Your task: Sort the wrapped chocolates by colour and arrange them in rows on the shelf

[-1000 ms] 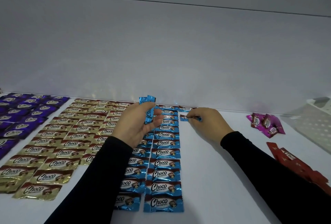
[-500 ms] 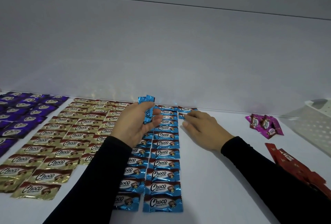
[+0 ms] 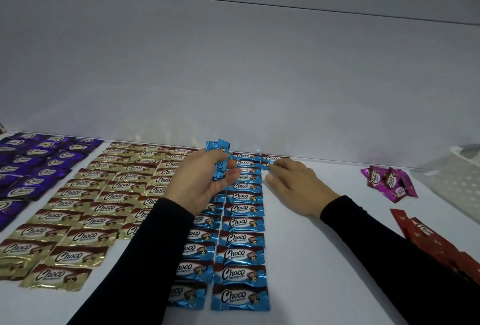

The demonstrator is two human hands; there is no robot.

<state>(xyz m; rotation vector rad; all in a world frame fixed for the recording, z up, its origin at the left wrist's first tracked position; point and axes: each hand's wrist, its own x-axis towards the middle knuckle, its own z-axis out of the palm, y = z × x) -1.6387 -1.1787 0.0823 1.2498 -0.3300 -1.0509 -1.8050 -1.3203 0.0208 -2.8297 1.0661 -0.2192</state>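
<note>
Wrapped chocolates lie in colour blocks on the white shelf point(image 3: 311, 259): purple point(image 3: 33, 166) at far left, gold point(image 3: 85, 210) beside them, blue rows point(image 3: 242, 223) in the middle. My left hand point(image 3: 205, 181) grips a small upright bunch of blue chocolates point(image 3: 219, 158) above the blue rows. My right hand point(image 3: 293, 184) lies flat on the shelf, its fingertips touching a blue chocolate point(image 3: 266, 166) laid just below the first one point(image 3: 272, 158) of a new column at the back.
A loose heap of magenta chocolates point(image 3: 389, 180) lies at right near the back. Red chocolates point(image 3: 428, 236) lie piled at the right, partly under my sleeve. A white perforated basket point(image 3: 462, 176) stands at the far right. The back wall rises just behind the rows.
My right hand has set its pinched blue chocolate down below the column's first piece and flattened its fingers over it. My left hand has stayed in place with its bunch.
</note>
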